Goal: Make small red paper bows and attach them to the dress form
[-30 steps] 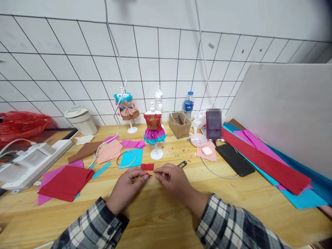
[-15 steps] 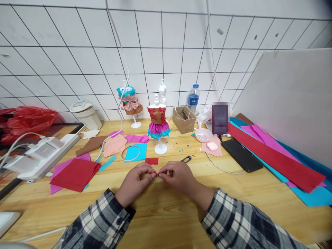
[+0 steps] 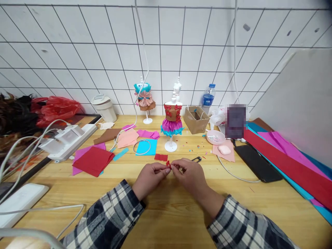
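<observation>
Small red scrap [image 3: 168, 163] is pinched by left hand [image 3: 150, 178] and right hand [image 3: 191, 175] | fingertips met, scrap seemingly steadied | red strip [image 3: 161, 157] laid just beyond on table [image 3: 171, 221]

I've got both hands low over the front half of the table [image 3: 181, 221], my left hand [image 3: 153, 176] and right hand [image 3: 190, 176] meeting fingertip to fingertip at a small red scrap [image 3: 168, 164]. Just past them lies a flat red strip [image 3: 161, 157], with a black-ended clip [image 3: 197, 159] just beside the right hand. Behind the strip stands a mini mannequin [image 3: 173, 117] in brown, red, magenta and blue. Over toward the left edge I see a red stack [image 3: 93, 160] on magenta paper, and near the right edge, a black phone [image 3: 256, 162]. At the back, by the wall, there's an open cardboard box [image 3: 196, 124] and a bottle [image 3: 208, 98].
</observation>
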{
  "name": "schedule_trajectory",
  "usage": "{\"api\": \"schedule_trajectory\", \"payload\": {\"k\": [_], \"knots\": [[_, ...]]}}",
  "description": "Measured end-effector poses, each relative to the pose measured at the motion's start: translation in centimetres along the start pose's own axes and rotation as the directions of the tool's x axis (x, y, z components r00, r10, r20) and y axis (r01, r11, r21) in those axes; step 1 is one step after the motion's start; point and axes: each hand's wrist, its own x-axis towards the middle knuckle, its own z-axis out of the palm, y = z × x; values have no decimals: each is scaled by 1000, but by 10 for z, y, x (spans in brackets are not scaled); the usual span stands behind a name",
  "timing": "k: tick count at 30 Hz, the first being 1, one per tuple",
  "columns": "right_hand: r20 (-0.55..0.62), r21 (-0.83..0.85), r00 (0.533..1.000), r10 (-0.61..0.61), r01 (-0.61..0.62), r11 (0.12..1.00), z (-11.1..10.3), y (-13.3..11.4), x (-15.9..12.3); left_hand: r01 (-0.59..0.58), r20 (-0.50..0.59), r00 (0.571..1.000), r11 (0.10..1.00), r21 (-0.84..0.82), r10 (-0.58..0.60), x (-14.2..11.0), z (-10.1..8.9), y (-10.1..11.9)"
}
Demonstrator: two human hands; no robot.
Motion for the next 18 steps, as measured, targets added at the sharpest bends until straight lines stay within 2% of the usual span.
{"api": "schedule_trajectory", "payload": {"k": [6,18], "knots": [[16,-142,996,-92,93,986,0,-3,-4,88,-86,992,993,-83,-95,0,0,2],[88,-119,994,-65,75,990,-2,0,0,-42,-44,998,993,-114,37,0,-3,2]]}}
